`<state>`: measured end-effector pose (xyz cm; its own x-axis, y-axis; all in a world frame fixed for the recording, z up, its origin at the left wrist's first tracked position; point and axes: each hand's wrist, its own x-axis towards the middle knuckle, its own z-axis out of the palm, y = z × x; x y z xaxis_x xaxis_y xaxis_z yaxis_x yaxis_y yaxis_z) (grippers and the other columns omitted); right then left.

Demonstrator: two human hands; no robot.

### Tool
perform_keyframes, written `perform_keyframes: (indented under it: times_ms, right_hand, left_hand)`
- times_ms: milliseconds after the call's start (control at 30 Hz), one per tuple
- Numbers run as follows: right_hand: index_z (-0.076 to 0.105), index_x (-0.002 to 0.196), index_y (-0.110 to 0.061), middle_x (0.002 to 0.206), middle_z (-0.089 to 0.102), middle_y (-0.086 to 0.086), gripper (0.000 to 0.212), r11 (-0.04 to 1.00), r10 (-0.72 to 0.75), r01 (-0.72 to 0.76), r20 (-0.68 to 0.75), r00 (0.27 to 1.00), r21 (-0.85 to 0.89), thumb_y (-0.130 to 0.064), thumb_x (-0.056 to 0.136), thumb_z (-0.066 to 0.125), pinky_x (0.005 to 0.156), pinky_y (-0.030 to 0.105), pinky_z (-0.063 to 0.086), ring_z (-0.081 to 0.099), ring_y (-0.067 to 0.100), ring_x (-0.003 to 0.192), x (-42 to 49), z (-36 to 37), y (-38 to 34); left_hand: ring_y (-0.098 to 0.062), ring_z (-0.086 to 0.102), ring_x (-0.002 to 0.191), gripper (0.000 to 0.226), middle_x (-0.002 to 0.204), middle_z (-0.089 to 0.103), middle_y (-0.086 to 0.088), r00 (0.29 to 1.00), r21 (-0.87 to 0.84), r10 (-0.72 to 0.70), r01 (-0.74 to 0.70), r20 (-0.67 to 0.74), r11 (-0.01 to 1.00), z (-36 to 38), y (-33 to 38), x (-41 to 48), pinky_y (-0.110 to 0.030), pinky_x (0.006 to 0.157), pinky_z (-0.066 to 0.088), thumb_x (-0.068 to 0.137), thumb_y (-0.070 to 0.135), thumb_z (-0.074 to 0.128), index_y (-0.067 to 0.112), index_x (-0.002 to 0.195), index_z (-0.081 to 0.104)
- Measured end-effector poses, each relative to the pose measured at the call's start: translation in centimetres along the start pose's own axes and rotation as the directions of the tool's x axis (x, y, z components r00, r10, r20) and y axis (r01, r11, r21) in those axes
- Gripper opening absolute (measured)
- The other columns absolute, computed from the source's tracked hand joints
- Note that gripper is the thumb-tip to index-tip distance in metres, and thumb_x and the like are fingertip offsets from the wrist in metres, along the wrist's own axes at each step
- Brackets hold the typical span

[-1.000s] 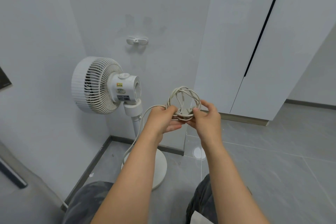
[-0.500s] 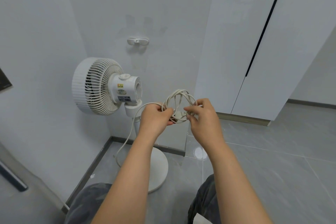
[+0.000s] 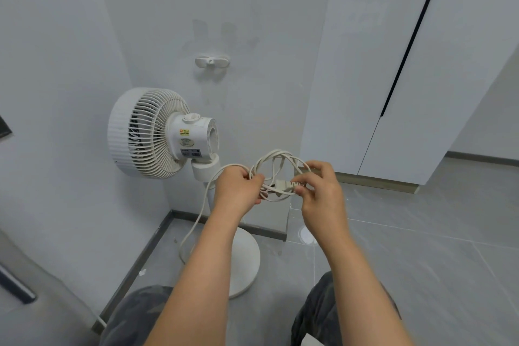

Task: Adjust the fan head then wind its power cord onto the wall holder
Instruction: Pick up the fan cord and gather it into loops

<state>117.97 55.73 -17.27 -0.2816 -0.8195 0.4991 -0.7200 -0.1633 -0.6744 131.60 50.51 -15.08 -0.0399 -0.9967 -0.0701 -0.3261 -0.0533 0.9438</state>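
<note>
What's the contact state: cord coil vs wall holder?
Apart. The head view shows the cord coil well below the wall holder, with bare wall showing between them.

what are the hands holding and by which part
Both hold the coiled power cord: the left hand grips the coil's left side, the right hand pinches it at the plug.

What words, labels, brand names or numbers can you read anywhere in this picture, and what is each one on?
None can be read.
Yellow sticker with a red square, on the back of the fan: print too small to read.
Oval sticker below it: blurred, unreadable.
Dark strip label under that: too small to read.
Plug, cord and wall holder: no writing visible.
</note>
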Motion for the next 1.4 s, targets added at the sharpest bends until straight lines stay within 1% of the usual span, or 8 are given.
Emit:
perform_keyframes:
  times_ms: [300, 533, 733, 900, 1033, 1133, 1300, 1400]
  right_hand:
    - [0.070, 0.083, 0.002, 0.102, 0.048, -0.001, 0.025, 0.995, 0.002, 0.005, -0.066, 0.998, 0.102, 0.020, 0.081, 0.053, 0.075, 0.001, 0.046, 0.054, -0.005, 0.087, -0.1, 0.3, -0.1]
    - [0.071, 0.084, 0.003, 0.087, 0.055, 0.002, 0.024, 0.983, -0.004, 0.013, -0.051, 0.999, 0.185, 0.019, 0.081, 0.053, 0.073, 0.016, 0.055, 0.057, 0.014, 0.074, -0.3, 0.4, 0.0]
    - [0.069, 0.082, -0.003, 0.081, 0.063, 0.004, 0.023, 0.974, 0.056, -0.030, -0.108, 0.993, 0.226, 0.013, 0.084, 0.053, 0.073, 0.042, 0.056, 0.061, 0.022, 0.076, -0.1, 0.5, 0.5]
    - [0.069, 0.079, -0.006, 0.080, 0.064, 0.002, 0.017, 0.991, 0.104, -0.086, -0.187, 0.977, 0.106, -0.001, 0.088, 0.055, 0.069, 0.033, 0.050, 0.061, 0.021, 0.073, 0.4, -0.2, 0.3]
    - [0.063, 0.069, -0.021, 0.088, 0.060, -0.005, 0.031, 0.851, 0.311, -0.246, -0.068, 0.948, 0.464, -0.008, 0.094, 0.050, 0.064, 0.019, 0.050, 0.058, 0.017, 0.073, 1.1, -1.3, -0.5]
    - [0.064, 0.070, -0.017, 0.074, 0.060, 0.003, 0.033, 0.695, 0.462, -0.342, -0.028, 0.887, 0.633, -0.014, 0.097, 0.045, 0.056, 0.025, 0.045, 0.048, 0.015, 0.056, 1.6, -2.0, -1.1]
    - [0.063, 0.091, -0.003, 0.065, 0.055, 0.003, 0.022, 0.569, 0.583, -0.421, 0.014, 0.812, 0.706, -0.017, 0.098, 0.047, 0.045, 0.024, 0.043, 0.044, 0.012, 0.049, 2.0, -1.9, -1.2]
    - [0.051, 0.111, -0.014, 0.066, 0.053, 0.003, 0.016, 0.540, 0.644, -0.467, 0.013, 0.765, 0.700, -0.011, 0.095, 0.047, 0.045, 0.026, 0.043, 0.043, 0.013, 0.048, 2.2, -1.8, -1.0]
  left_hand:
    - [-0.020, 0.070, 0.071, 0.020, 0.070, 0.069, -0.006, 1.000, 0.055, 0.012, -0.010, -0.028, 0.998, 0.0, -0.4, 0.6, -0.041, 0.078, 0.058, 0.092, 0.014, 0.054, 0.005, 0.078, 0.064]
    - [-0.025, 0.069, 0.071, 0.023, 0.073, 0.067, -0.012, 1.000, 0.063, 0.010, -0.010, -0.009, 0.998, -0.3, -0.5, 0.6, -0.040, 0.078, 0.058, 0.093, 0.011, 0.052, 0.011, 0.070, 0.058]
    - [-0.016, 0.063, 0.063, 0.023, 0.072, 0.062, -0.009, 0.995, -0.016, 0.034, -0.033, 0.095, 0.999, -0.8, 0.3, 0.3, -0.022, 0.057, 0.053, 0.093, 0.004, 0.050, 0.013, 0.072, 0.054]
    - [-0.014, 0.061, 0.060, 0.022, 0.068, 0.061, -0.005, 0.986, -0.018, -0.001, 0.004, 0.167, 1.000, -0.8, 0.0, -0.2, -0.020, 0.055, 0.050, 0.091, 0.001, 0.052, 0.013, 0.073, 0.056]
    - [-0.012, 0.059, 0.057, 0.022, 0.065, 0.060, -0.004, 0.992, -0.058, -0.025, 0.032, 0.121, 0.998, -0.8, -0.2, -0.2, -0.018, 0.050, 0.048, 0.093, 0.011, 0.052, 0.013, 0.072, 0.057]
    - [-0.011, 0.056, 0.058, 0.028, 0.064, 0.058, -0.004, 0.993, -0.085, -0.046, 0.056, 0.112, 0.995, -0.8, -0.4, -0.2, -0.017, 0.050, 0.047, 0.095, 0.019, 0.051, 0.013, 0.068, 0.057]
    - [-0.012, 0.057, 0.061, 0.029, 0.067, 0.060, -0.004, 0.987, -0.247, -0.059, 0.095, 0.148, 0.964, -0.7, 0.1, -0.6, -0.022, 0.056, 0.050, 0.096, 0.017, 0.048, 0.009, 0.069, 0.058]
    - [-0.012, 0.060, 0.060, 0.024, 0.064, 0.063, -0.002, 0.989, -0.258, -0.036, 0.073, 0.145, 0.963, -0.9, 0.2, -0.7, -0.021, 0.055, 0.052, 0.095, 0.011, 0.049, 0.011, 0.073, 0.059]
